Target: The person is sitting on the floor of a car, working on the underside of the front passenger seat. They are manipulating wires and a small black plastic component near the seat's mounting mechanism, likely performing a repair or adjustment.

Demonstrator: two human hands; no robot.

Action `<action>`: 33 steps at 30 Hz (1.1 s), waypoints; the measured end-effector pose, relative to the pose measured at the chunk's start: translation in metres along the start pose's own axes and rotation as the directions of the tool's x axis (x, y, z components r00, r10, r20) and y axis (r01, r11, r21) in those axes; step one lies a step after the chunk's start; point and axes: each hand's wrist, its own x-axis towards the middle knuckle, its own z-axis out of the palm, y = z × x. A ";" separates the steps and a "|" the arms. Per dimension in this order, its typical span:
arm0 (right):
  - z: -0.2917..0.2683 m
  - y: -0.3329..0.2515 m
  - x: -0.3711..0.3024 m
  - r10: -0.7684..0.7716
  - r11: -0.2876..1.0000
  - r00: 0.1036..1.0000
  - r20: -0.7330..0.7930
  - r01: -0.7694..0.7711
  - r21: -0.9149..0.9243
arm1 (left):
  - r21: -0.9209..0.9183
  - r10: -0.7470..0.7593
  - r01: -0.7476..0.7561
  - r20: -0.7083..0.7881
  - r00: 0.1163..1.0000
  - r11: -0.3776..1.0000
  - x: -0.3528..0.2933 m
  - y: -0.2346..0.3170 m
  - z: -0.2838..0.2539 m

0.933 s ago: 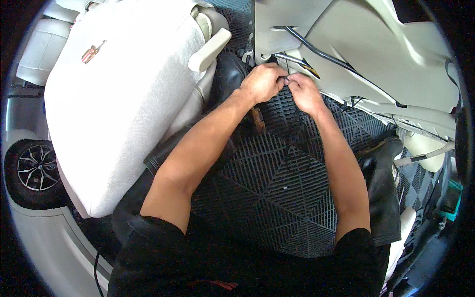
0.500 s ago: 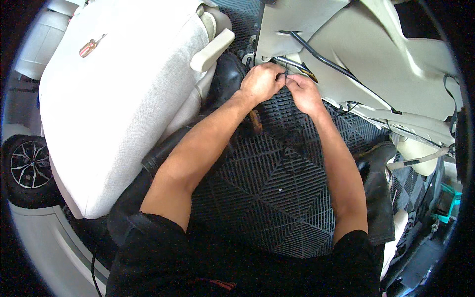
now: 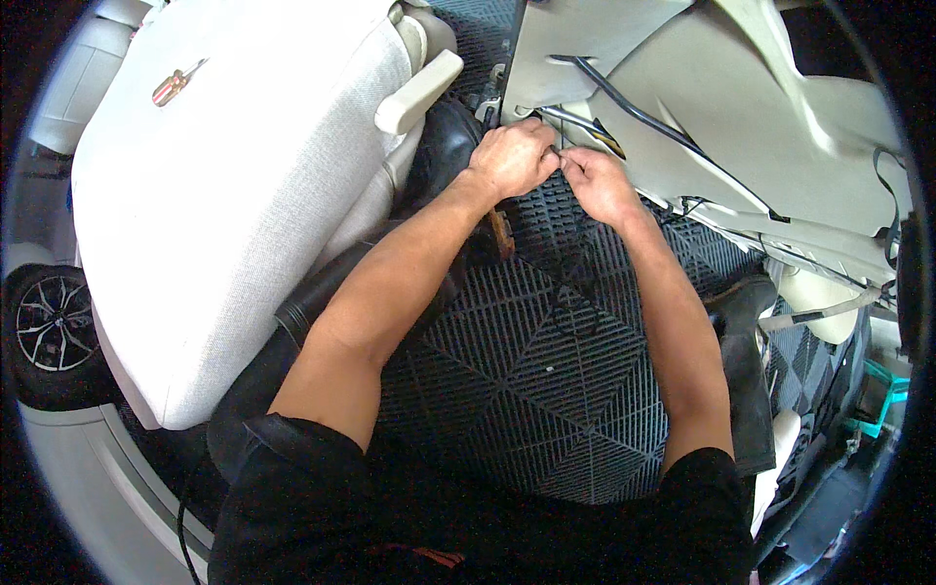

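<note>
My left hand (image 3: 511, 159) and my right hand (image 3: 597, 183) meet fingertip to fingertip beside the lower edge of a beige panel (image 3: 673, 88). The fingers of both are pinched around a small dark piece, thin like a wire end, mostly hidden by the fingertips. Just beyond the knuckles, a dark cable bundle (image 3: 609, 146) with a yellow-striped section runs along the panel. Higher up, a black cable (image 3: 634, 109) emerges from an opening and slants down across the panel face.
At left stands a pale fabric seat (image 3: 244, 195) with a beige lever (image 3: 419, 93); a screwdriver (image 3: 171, 88) lies on it. Below is dark slatted floor matting (image 3: 546, 390). A rusty-brown piece (image 3: 501, 234) sits under my left wrist. A wheel (image 3: 57, 324) shows far left, a teal frame (image 3: 882, 398) far right.
My left hand has turned slightly, its back now more rounded over the fingertips. Both hands stay together at the same spot by the panel edge, still pinched.
</note>
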 end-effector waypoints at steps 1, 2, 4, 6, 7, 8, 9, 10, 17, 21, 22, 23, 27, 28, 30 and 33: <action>-0.003 -0.003 -0.001 -0.028 0.999 1.000 0.011 0.029 -0.046 | -0.011 -0.005 0.005 -0.008 1.000 1.000 -0.001 -0.001 0.001; -0.005 -0.005 -0.003 -0.057 0.994 0.998 0.023 0.058 -0.092 | -0.021 -0.013 0.013 -0.001 1.000 1.000 -0.001 -0.003 0.003; -0.003 -0.005 -0.006 -0.088 0.983 0.996 0.021 0.090 -0.160 | -0.039 -0.029 0.029 0.015 0.999 0.999 -0.002 -0.004 0.003; -0.006 -0.004 -0.010 -0.102 0.970 0.994 0.051 0.110 -0.215 | -0.069 -0.021 0.024 0.045 0.999 0.997 -0.002 -0.002 0.003; -0.013 -0.008 -0.012 -0.099 0.965 0.992 0.082 0.116 -0.235 | -0.083 -0.018 0.023 0.060 0.998 0.996 -0.002 0.001 0.000; -0.017 -0.010 -0.014 -0.096 0.959 0.989 0.114 0.123 -0.255 | -0.053 -0.001 0.006 0.100 0.995 0.999 -0.002 0.007 -0.005; -0.018 -0.007 -0.014 -0.116 0.968 0.987 0.107 0.137 -0.211 | -0.058 0.023 -0.017 0.105 0.994 0.998 -0.003 0.005 -0.005; -0.022 -0.005 -0.012 -0.136 0.974 0.986 0.098 0.151 -0.171 | -0.065 0.051 -0.044 0.106 0.993 0.997 -0.003 0.005 -0.004; -0.030 -0.003 -0.005 -0.106 0.981 0.984 0.145 0.128 -0.147 | -0.010 0.257 -0.257 0.037 0.966 0.966 -0.004 0.002 -0.004; -0.032 0.000 -0.008 -0.010 0.993 0.991 0.133 0.026 -0.116 | 0.043 0.206 -0.213 0.115 0.972 0.976 -0.003 0.002 -0.002; -0.031 -0.003 -0.007 -0.026 0.993 0.992 0.119 0.039 -0.110 | 0.047 0.201 -0.208 0.120 0.972 0.977 -0.004 0.001 -0.002; -0.029 -0.007 -0.006 -0.042 0.993 0.993 0.106 0.053 -0.104 | 0.051 0.195 -0.202 0.124 0.973 0.978 -0.005 -0.001 -0.002; -0.025 0.004 -0.006 -0.006 0.984 1.000 -0.024 0.002 -0.178 | 0.045 0.208 -0.216 0.139 0.968 0.975 -0.003 -0.001 -0.006; -0.023 0.006 -0.008 0.018 0.976 0.999 -0.047 -0.028 -0.214 | 0.005 0.165 -0.167 0.129 0.978 0.986 -0.003 -0.001 -0.007; -0.022 0.010 -0.017 0.065 0.954 0.993 -0.097 -0.090 -0.285 | -0.080 0.078 -0.069 0.116 0.990 0.994 -0.002 0.001 -0.007; -0.018 0.002 -0.039 0.028 0.951 0.965 0.262 0.055 -0.304 | -0.194 -0.079 0.086 0.044 0.996 0.977 -0.008 -0.006 -0.007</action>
